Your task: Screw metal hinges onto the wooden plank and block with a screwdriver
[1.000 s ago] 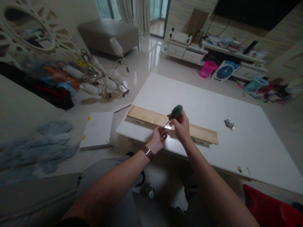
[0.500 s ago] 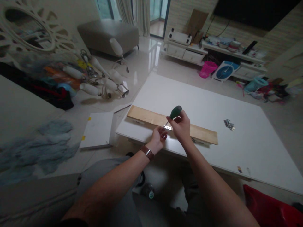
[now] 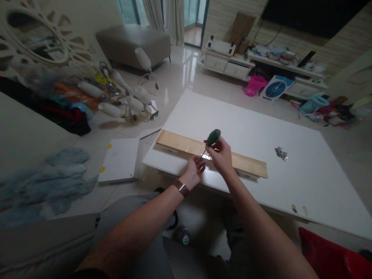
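My right hand [image 3: 220, 153] is closed around the green handle of a screwdriver [image 3: 213, 137], whose shaft slants down to the left. Its tip meets the front edge of a long wooden board [image 3: 180, 144], beside a small shiny metal bracket [image 3: 206, 157]. Close to that tip, the fingers of my left hand [image 3: 196, 167] are curled together; what they pinch, if anything, is too small to make out. The board lies along the near side of a large white panel [image 3: 250, 124]. A brown-strapped watch [image 3: 180, 187] is on my left wrist.
Several metal brackets [image 3: 281, 153] lie on the panel to the right. A white box-like piece [image 3: 119, 159] with yellow tape rests on the floor at left. Behind it sits a lamp with white shades [image 3: 136, 102]. A red object [image 3: 334, 254] is at lower right, and a bottle [image 3: 182, 235] stands below.
The screwdriver's handle has tipped slightly left and stands a little steeper, and my right hand has shifted with it. My left hand has stayed in place.
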Action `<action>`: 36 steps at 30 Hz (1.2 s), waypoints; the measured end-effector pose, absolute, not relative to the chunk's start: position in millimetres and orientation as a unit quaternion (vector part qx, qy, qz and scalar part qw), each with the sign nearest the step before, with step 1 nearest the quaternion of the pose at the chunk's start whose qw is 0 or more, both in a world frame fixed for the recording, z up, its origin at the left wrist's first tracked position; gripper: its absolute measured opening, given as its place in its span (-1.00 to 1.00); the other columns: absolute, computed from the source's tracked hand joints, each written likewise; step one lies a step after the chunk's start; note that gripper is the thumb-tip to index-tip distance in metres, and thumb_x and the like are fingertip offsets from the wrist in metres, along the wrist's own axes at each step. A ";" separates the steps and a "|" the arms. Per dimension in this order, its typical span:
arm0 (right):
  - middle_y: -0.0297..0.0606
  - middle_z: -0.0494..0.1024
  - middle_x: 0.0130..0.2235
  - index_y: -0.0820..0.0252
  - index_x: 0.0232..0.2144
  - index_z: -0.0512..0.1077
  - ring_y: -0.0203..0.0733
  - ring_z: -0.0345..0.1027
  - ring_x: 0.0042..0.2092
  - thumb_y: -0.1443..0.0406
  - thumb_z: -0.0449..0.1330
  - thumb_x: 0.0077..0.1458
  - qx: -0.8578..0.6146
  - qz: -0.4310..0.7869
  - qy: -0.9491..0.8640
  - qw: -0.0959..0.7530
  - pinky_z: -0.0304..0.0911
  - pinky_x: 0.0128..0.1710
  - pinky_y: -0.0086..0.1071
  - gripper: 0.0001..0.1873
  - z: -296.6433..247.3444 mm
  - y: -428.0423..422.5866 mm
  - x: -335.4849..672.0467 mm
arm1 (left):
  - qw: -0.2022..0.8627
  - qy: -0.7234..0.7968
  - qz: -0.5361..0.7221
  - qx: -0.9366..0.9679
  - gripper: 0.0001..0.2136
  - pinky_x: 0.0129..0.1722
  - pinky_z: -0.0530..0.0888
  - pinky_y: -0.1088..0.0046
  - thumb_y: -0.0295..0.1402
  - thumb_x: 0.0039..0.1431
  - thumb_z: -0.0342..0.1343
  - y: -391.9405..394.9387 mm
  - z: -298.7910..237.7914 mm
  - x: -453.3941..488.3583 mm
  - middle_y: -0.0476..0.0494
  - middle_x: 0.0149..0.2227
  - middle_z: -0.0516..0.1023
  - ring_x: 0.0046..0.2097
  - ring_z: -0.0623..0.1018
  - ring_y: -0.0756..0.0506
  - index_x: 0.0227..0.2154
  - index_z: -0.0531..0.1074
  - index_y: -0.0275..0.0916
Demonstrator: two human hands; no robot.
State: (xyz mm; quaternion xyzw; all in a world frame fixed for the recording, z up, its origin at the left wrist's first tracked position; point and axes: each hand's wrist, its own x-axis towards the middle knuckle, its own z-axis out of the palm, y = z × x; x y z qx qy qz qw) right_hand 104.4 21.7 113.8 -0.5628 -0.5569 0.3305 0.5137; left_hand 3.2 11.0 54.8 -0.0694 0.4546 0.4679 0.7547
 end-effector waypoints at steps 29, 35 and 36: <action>-0.26 0.66 -0.25 0.12 -0.21 0.51 -0.21 0.42 -0.36 0.20 0.35 0.01 -0.574 0.338 -0.502 0.552 0.37 -0.38 -0.28 -0.73 111.0 22.7 103.4 | 0.750 0.458 0.470 -0.079 -0.94 -0.45 0.32 0.53 -0.49 0.13 0.12 11.0 56.8 4.6 -0.03 -0.42 0.53 -0.50 0.45 0.05 -0.43 0.40 -0.25; -0.25 0.68 -0.14 0.09 -0.20 0.46 -0.26 0.46 -0.40 0.21 0.32 0.09 -0.555 0.339 -0.531 0.544 0.40 -0.40 -0.30 -0.78 115.2 20.7 102.9 | 0.754 0.456 0.467 -0.074 -0.95 -0.47 0.32 0.54 -0.49 0.12 0.12 10.6 57.7 4.0 -0.04 -0.43 0.52 -0.50 0.45 0.05 -0.43 0.40 -0.25; -0.27 0.67 -0.16 0.08 -0.21 0.45 -0.26 0.46 -0.42 0.19 0.34 0.08 -0.558 0.333 -0.532 0.543 0.38 -0.42 -0.30 -0.77 114.7 21.0 103.1 | 0.753 0.458 0.467 -0.073 -0.94 -0.47 0.31 0.54 -0.50 0.12 0.11 10.6 58.4 3.9 -0.03 -0.43 0.52 -0.50 0.45 0.06 -0.43 0.40 -0.25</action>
